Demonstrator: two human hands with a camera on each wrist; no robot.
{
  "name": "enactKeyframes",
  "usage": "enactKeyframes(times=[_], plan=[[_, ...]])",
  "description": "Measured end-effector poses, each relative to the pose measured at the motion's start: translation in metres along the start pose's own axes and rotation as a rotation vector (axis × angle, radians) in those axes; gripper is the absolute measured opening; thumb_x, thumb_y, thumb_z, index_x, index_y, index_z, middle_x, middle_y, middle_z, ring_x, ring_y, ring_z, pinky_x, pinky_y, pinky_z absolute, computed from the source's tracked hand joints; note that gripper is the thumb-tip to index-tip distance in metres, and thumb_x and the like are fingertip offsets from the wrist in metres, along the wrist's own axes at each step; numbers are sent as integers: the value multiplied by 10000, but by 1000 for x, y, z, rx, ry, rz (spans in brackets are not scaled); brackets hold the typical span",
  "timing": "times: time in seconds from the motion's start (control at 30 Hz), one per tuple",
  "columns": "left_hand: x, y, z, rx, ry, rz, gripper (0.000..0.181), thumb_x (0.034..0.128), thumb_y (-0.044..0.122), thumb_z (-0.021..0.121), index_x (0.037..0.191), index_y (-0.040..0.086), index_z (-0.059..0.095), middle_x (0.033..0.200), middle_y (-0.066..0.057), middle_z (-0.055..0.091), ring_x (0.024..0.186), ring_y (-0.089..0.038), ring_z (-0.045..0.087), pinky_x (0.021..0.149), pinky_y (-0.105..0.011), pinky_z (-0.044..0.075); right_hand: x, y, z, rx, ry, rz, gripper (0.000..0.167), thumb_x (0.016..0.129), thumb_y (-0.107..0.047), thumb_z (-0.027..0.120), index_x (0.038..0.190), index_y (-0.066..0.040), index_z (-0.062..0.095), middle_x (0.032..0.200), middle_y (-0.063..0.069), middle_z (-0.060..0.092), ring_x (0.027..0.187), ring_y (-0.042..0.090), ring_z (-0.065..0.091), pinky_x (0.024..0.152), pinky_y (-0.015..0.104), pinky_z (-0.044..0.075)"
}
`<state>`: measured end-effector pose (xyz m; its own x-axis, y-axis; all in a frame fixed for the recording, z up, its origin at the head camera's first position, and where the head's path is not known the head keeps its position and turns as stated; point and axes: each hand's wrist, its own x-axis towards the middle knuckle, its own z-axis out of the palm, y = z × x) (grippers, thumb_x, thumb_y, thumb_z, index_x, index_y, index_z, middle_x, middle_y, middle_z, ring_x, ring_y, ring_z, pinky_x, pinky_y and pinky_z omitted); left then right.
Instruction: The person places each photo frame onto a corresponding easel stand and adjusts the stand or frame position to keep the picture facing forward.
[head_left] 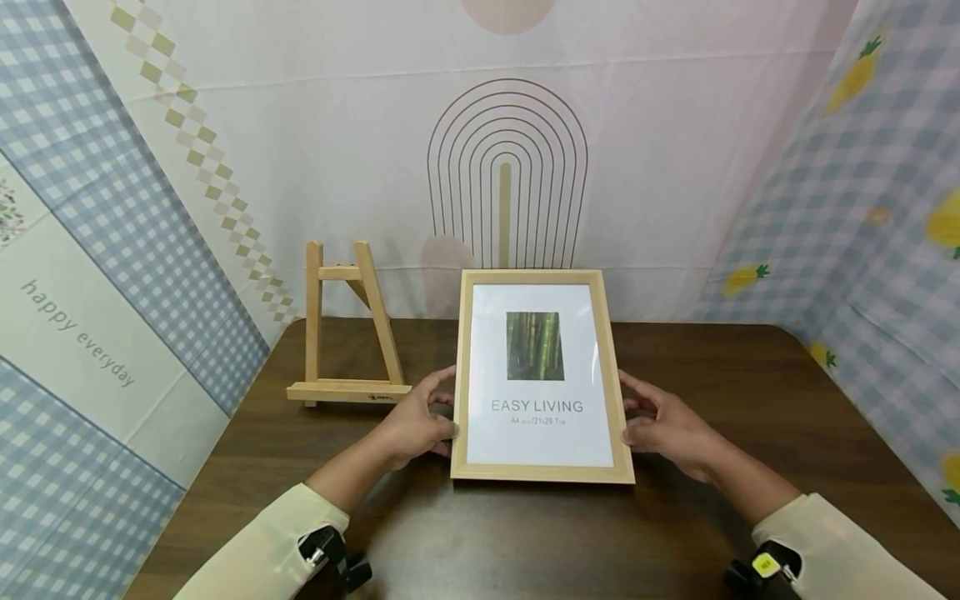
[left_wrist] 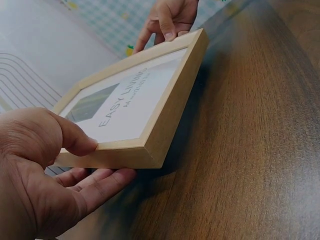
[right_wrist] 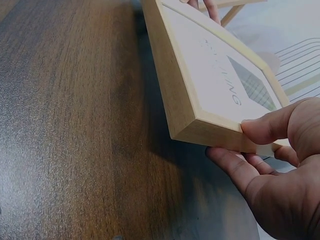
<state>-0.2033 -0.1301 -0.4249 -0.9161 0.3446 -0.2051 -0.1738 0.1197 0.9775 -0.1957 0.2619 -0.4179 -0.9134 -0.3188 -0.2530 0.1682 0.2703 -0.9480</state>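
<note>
Between my two hands is a picture frame (head_left: 542,433) with a light wooden border, a white sheet reading "EASY LIVING" and a small bamboo picture. My left hand (head_left: 417,421) grips its left side, thumb on the front edge and fingers behind, as the left wrist view also shows on the frame (left_wrist: 155,145). On the opposite side my right hand (head_left: 670,429) holds it the same way. In the right wrist view the frame's lower corner (right_wrist: 187,122) stands tilted, with a shadow beneath it. Its back is hidden.
A small wooden easel (head_left: 348,387) stands on the dark wooden table (head_left: 525,542) at the back left. Behind the table hangs a white patterned cloth (head_left: 337,150). Blue checked cloths (head_left: 862,217) line both sides.
</note>
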Motion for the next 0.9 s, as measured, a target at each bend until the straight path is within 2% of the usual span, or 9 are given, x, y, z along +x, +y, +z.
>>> enactKeyframes(times=[0.23,0.5,0.9], plan=[[0,0,1,15,-12,16,895,893,-148,617,1616,232,251,1343,-254,460,875,-298,696,668,-502,612,0,1,0,-1,3,-11,951,908,84,640,1663,-205,140,1408,295,380,1085,349,600,860,476,580],[0,-1,0,26,-6,37,904,890,-149,612,1621,231,239,1358,-258,456,852,-298,679,663,-499,611,-1,1,-1,-4,-14,-63,959,917,77,648,1665,-187,109,1405,313,378,1105,362,600,847,473,581],[0,-2,1,40,3,44,903,893,-142,613,1622,240,242,1367,-253,455,815,-274,663,671,-510,609,-1,2,-1,-8,-17,-81,972,908,85,660,1664,-177,107,1411,319,380,1101,371,588,835,464,577]])
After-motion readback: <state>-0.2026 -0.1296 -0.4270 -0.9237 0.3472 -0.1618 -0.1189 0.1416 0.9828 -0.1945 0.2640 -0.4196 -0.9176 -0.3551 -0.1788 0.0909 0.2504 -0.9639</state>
